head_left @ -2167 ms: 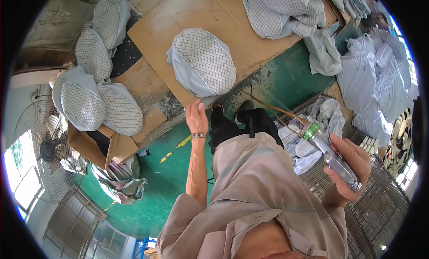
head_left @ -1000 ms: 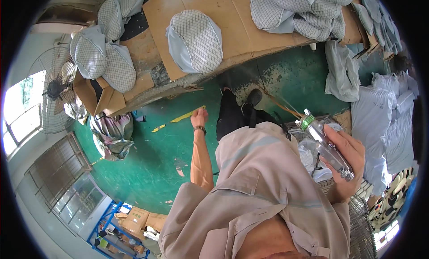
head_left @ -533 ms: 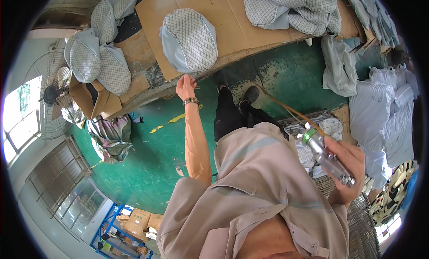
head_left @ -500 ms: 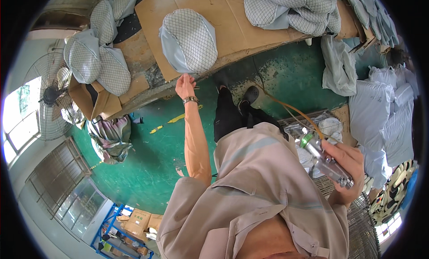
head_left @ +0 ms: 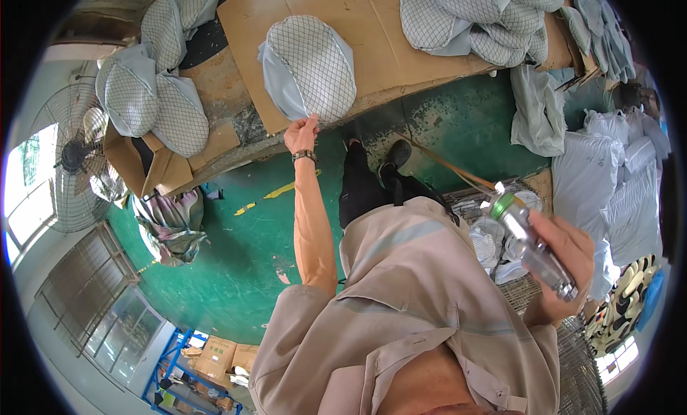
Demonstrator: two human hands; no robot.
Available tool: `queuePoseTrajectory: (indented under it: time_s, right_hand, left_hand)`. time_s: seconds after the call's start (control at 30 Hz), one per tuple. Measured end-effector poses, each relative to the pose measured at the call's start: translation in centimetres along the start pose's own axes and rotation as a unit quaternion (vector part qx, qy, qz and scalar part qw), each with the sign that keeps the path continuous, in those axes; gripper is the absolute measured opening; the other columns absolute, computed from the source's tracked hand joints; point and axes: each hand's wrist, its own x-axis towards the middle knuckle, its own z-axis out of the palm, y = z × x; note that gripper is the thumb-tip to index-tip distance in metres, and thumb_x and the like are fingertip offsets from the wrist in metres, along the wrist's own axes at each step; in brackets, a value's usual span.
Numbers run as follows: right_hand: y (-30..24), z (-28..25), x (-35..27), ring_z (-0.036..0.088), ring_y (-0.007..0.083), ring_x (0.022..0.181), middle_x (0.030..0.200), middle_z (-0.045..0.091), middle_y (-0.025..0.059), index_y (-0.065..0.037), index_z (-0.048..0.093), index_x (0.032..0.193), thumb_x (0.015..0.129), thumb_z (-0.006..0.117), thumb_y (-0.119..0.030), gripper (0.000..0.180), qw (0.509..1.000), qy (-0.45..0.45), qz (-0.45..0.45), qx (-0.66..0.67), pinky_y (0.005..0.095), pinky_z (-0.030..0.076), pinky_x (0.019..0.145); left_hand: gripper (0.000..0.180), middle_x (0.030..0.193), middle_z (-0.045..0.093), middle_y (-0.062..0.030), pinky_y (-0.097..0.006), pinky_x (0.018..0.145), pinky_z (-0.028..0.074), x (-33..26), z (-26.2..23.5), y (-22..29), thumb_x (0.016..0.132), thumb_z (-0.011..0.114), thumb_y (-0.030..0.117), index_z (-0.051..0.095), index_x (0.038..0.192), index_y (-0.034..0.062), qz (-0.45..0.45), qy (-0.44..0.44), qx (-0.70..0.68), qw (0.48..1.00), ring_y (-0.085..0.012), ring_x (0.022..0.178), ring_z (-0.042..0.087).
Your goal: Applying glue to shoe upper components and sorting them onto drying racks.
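My left hand [head_left: 303, 134] pinches the near edge of an oval fabric piece [head_left: 313, 61], white with a dark diamond grid and a smooth grey flap along its left side. The piece lies on a flattened cardboard sheet [head_left: 376, 28] at the table's front edge. Off to the right, well away from the table, my right hand [head_left: 565, 261] is wrapped round a silver metal spray gun [head_left: 528, 243] with a green ring. A tan hose [head_left: 447, 162] runs from the gun toward the floor.
More grid-patterned pieces are piled on the table at the right [head_left: 472, 18] and left [head_left: 154, 93]. A floor fan [head_left: 73, 156] stands at far left. Stuffed white bags [head_left: 590, 179] stack at the right, near a wire rack [head_left: 569, 358]. A bundled sack [head_left: 168, 225] sits on the green floor.
The oval piece and my left hand have shifted slightly to the right in the picture. My right hand with the spray gun has moved a little right, and the gun is tilted more.
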Motion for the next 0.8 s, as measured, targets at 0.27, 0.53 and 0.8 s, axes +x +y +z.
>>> queuePoseTrajectory:
  time_s: [0.27,0.53,0.8]
  right_hand:
    - [-3.1,-0.3,1.7,0.065,0.0258,0.095,0.104,0.071,0.0163,0.000,0.070,0.121,0.072,0.078,-0.029,0.057,0.998,0.013,0.055,-0.037,0.0329,0.046,0.087]
    - [-5.9,1.5,5.1,0.068,0.0260,0.087,0.100,0.069,0.0180,0.007,0.064,0.125,0.077,0.077,-0.023,0.058,1.000,-0.004,-0.018,0.014,0.0313,0.050,0.082]
    - [-7.0,2.7,6.6,0.065,0.0274,0.075,0.088,0.067,0.0178,0.005,0.065,0.123,0.070,0.077,-0.007,0.055,0.988,-0.027,-0.127,0.080,0.0313,0.049,0.070]
  left_hand:
    - [0.021,0.074,0.067,-0.0039,-0.024,0.056,0.052,-0.3,-1.5,1.6,0.079,0.083,0.014,0.068,0.085,0.0014,-0.010,-0.062,-0.115,0.991,-0.0124,0.060,0.063]
    - [0.010,0.079,0.065,-0.0029,-0.029,0.065,0.054,-1.2,-2.8,14.3,0.084,0.076,0.007,0.066,0.084,0.0035,0.091,-0.124,-0.281,0.947,-0.0136,0.068,0.062]
    - [0.019,0.059,0.067,-0.0095,-0.033,0.049,0.052,4.8,-3.3,7.0,0.080,0.076,0.013,0.071,0.067,0.0007,0.262,-0.148,0.271,0.914,-0.0192,0.060,0.069]
